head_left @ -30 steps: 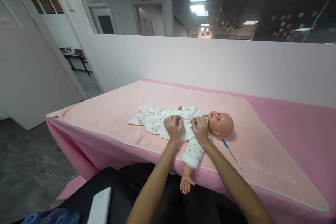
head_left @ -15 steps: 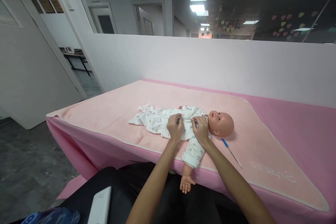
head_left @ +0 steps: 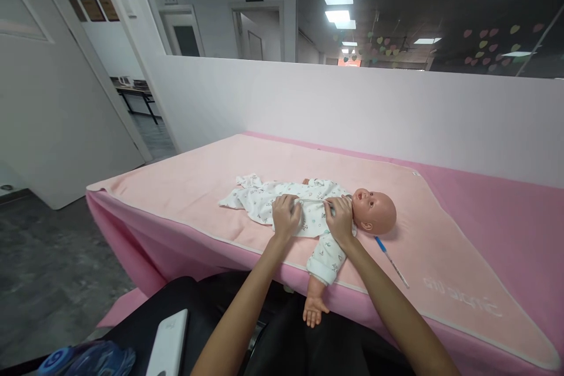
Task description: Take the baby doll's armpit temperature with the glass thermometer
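Note:
A baby doll (head_left: 374, 212) lies on its back across the table, its head to the right and one arm hanging over the near edge. It wears white patterned baby clothes (head_left: 253, 202). My left hand (head_left: 285, 215) is closed on the edge of the clothes at the doll's middle. Nearer the neck, my right hand (head_left: 339, 218) pinches the same cloth on the chest. Between the two hands the cloth edge runs in a fairly straight line. The fingertips are partly hidden, so fine fastenings cannot be made out.
A thermometer-like stick with a blue end (head_left: 391, 261) lies right of the doll on the pink mat (head_left: 440, 252). A white phone-shaped object (head_left: 168, 341) and a blue-capped bottle (head_left: 83, 361) are at lower left. A white wall (head_left: 352, 100) stands behind the table.
My left hand has moved left along the clothes, widening the gap between my hands. My right hand stays near the doll's neck. The view has shifted slightly.

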`<state>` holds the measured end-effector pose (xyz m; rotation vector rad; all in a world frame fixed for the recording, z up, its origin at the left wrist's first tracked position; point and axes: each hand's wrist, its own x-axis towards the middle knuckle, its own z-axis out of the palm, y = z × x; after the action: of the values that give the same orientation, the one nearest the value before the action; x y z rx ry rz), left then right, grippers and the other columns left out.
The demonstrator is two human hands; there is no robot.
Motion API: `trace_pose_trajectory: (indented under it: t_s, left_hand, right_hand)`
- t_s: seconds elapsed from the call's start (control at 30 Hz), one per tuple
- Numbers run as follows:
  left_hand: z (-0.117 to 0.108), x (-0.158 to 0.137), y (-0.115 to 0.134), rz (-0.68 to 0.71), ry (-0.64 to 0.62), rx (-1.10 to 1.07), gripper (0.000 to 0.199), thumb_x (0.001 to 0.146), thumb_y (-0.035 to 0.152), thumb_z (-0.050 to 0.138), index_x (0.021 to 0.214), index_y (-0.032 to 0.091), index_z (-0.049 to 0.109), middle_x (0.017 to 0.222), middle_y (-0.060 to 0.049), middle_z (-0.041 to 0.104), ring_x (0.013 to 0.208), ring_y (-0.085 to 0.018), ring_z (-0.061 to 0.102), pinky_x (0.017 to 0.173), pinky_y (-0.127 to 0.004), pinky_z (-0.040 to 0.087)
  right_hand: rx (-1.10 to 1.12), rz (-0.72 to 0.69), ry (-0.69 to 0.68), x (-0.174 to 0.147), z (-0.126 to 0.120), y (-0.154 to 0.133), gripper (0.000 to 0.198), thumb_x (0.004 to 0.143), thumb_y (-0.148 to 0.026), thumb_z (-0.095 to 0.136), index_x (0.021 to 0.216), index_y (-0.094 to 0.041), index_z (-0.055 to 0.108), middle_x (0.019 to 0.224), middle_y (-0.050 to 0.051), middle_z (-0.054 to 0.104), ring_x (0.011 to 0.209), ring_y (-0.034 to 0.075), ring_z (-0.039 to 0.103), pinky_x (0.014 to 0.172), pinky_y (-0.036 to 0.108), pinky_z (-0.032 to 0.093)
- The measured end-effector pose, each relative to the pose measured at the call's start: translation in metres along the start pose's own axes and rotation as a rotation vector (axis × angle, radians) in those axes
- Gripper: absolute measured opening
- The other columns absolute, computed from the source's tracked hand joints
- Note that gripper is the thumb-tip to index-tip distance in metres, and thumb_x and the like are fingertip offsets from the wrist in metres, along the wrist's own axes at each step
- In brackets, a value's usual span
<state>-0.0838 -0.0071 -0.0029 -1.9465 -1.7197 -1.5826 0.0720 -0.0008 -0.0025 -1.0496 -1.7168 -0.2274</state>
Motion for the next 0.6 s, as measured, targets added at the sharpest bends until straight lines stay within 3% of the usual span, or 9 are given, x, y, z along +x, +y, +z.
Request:
trace_pose_trajectory:
  t_s: [0.6]
  left_hand:
    - [-0.0025, -0.002, 0.0056, -0.027, -0.069, -0.047, 0.021, 0.084, 0.025, 0.035, 0.084, 0.021, 0.056, 0.083, -0.003, 0.063, 0.081, -0.019, 0.053, 0.081, -0.035, 0.034]
  right_hand:
    - [0.016, 0.016, -0.01, -0.0005, 0.0005, 0.0002, 0.018, 0.086, -0.021, 0.042, 0.075, -0.02, 0.056, 0.075, 0.001, 0.064, 0.074, 0.015, 0.054, 0.09, 0.034, 0.034]
